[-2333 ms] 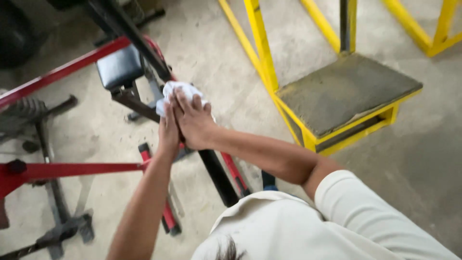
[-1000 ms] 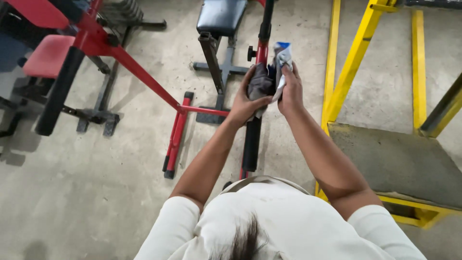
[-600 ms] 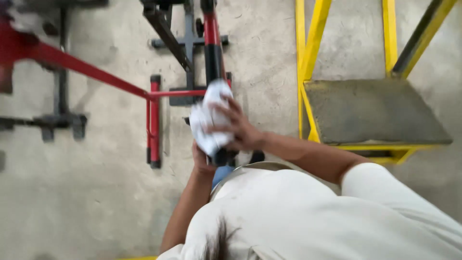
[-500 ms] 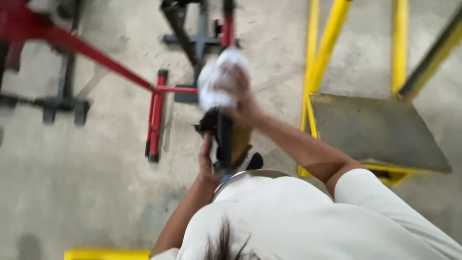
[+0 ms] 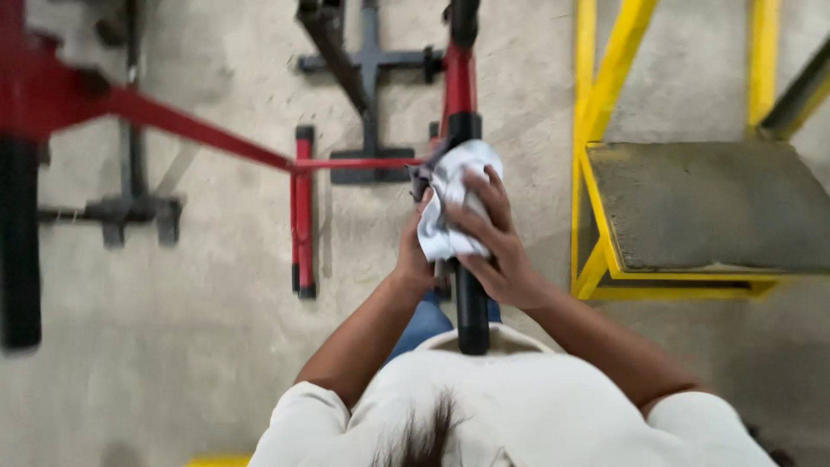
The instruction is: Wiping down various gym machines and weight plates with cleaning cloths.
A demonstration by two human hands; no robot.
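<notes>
- The right hand is pressing a crumpled white cotton rag around a black-and-red steel bar, fingers curled shut over it.
- The left hand is clasping the rag's opposite side, fingers hidden.
- The rag is looking soft, light, likely to bunch; gripping mid-wad seems best.
- The bar is looking rigid below the grip.

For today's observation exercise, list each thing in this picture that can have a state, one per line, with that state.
Right hand: closed over the cloth, pressing it onto the bar.
Left hand: gripping the bar from the other side, partly hidden.
Cloth: white, crumpled, wrapped round the bar.
Bar: black padded, bare below the hands.
Yellow platform: top worn and dusty, nothing on it.
Floor: bare concrete, stained.
</notes>
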